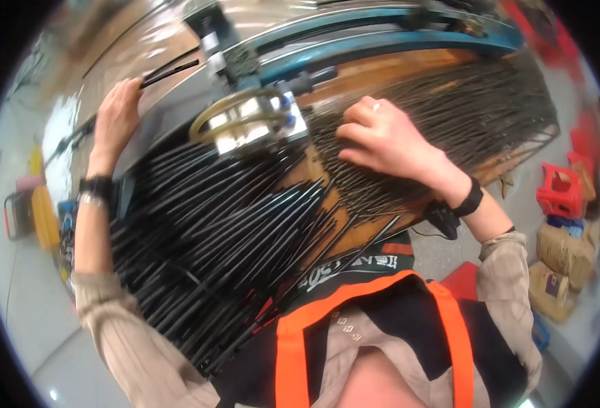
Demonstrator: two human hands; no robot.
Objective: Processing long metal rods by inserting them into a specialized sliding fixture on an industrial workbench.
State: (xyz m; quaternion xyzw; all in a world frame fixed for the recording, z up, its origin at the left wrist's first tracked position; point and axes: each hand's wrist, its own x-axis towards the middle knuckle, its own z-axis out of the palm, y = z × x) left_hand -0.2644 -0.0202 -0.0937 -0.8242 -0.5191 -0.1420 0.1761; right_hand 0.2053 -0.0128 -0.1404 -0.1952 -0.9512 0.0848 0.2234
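Through the head camera I see a wooden table (306, 173) in a room with a pale floor (24, 272), and a red stool (559, 190) and brown boxes (565, 251) off to the right. A big heap of black sticks (225, 211) lies on the near left side, and lots of thin brown sticks (449, 109) lie on the right. Between them, a bit farther back, I see a shiny metal block (232, 143) with a yellow hose (201, 122) looped around it. My left hand (117, 115) pinches the end of a dark stick (170, 72), which points toward the machine. My right hand (385, 139) is over the brown sticks, its fingers curled in; I can't tell if they pinch anything.
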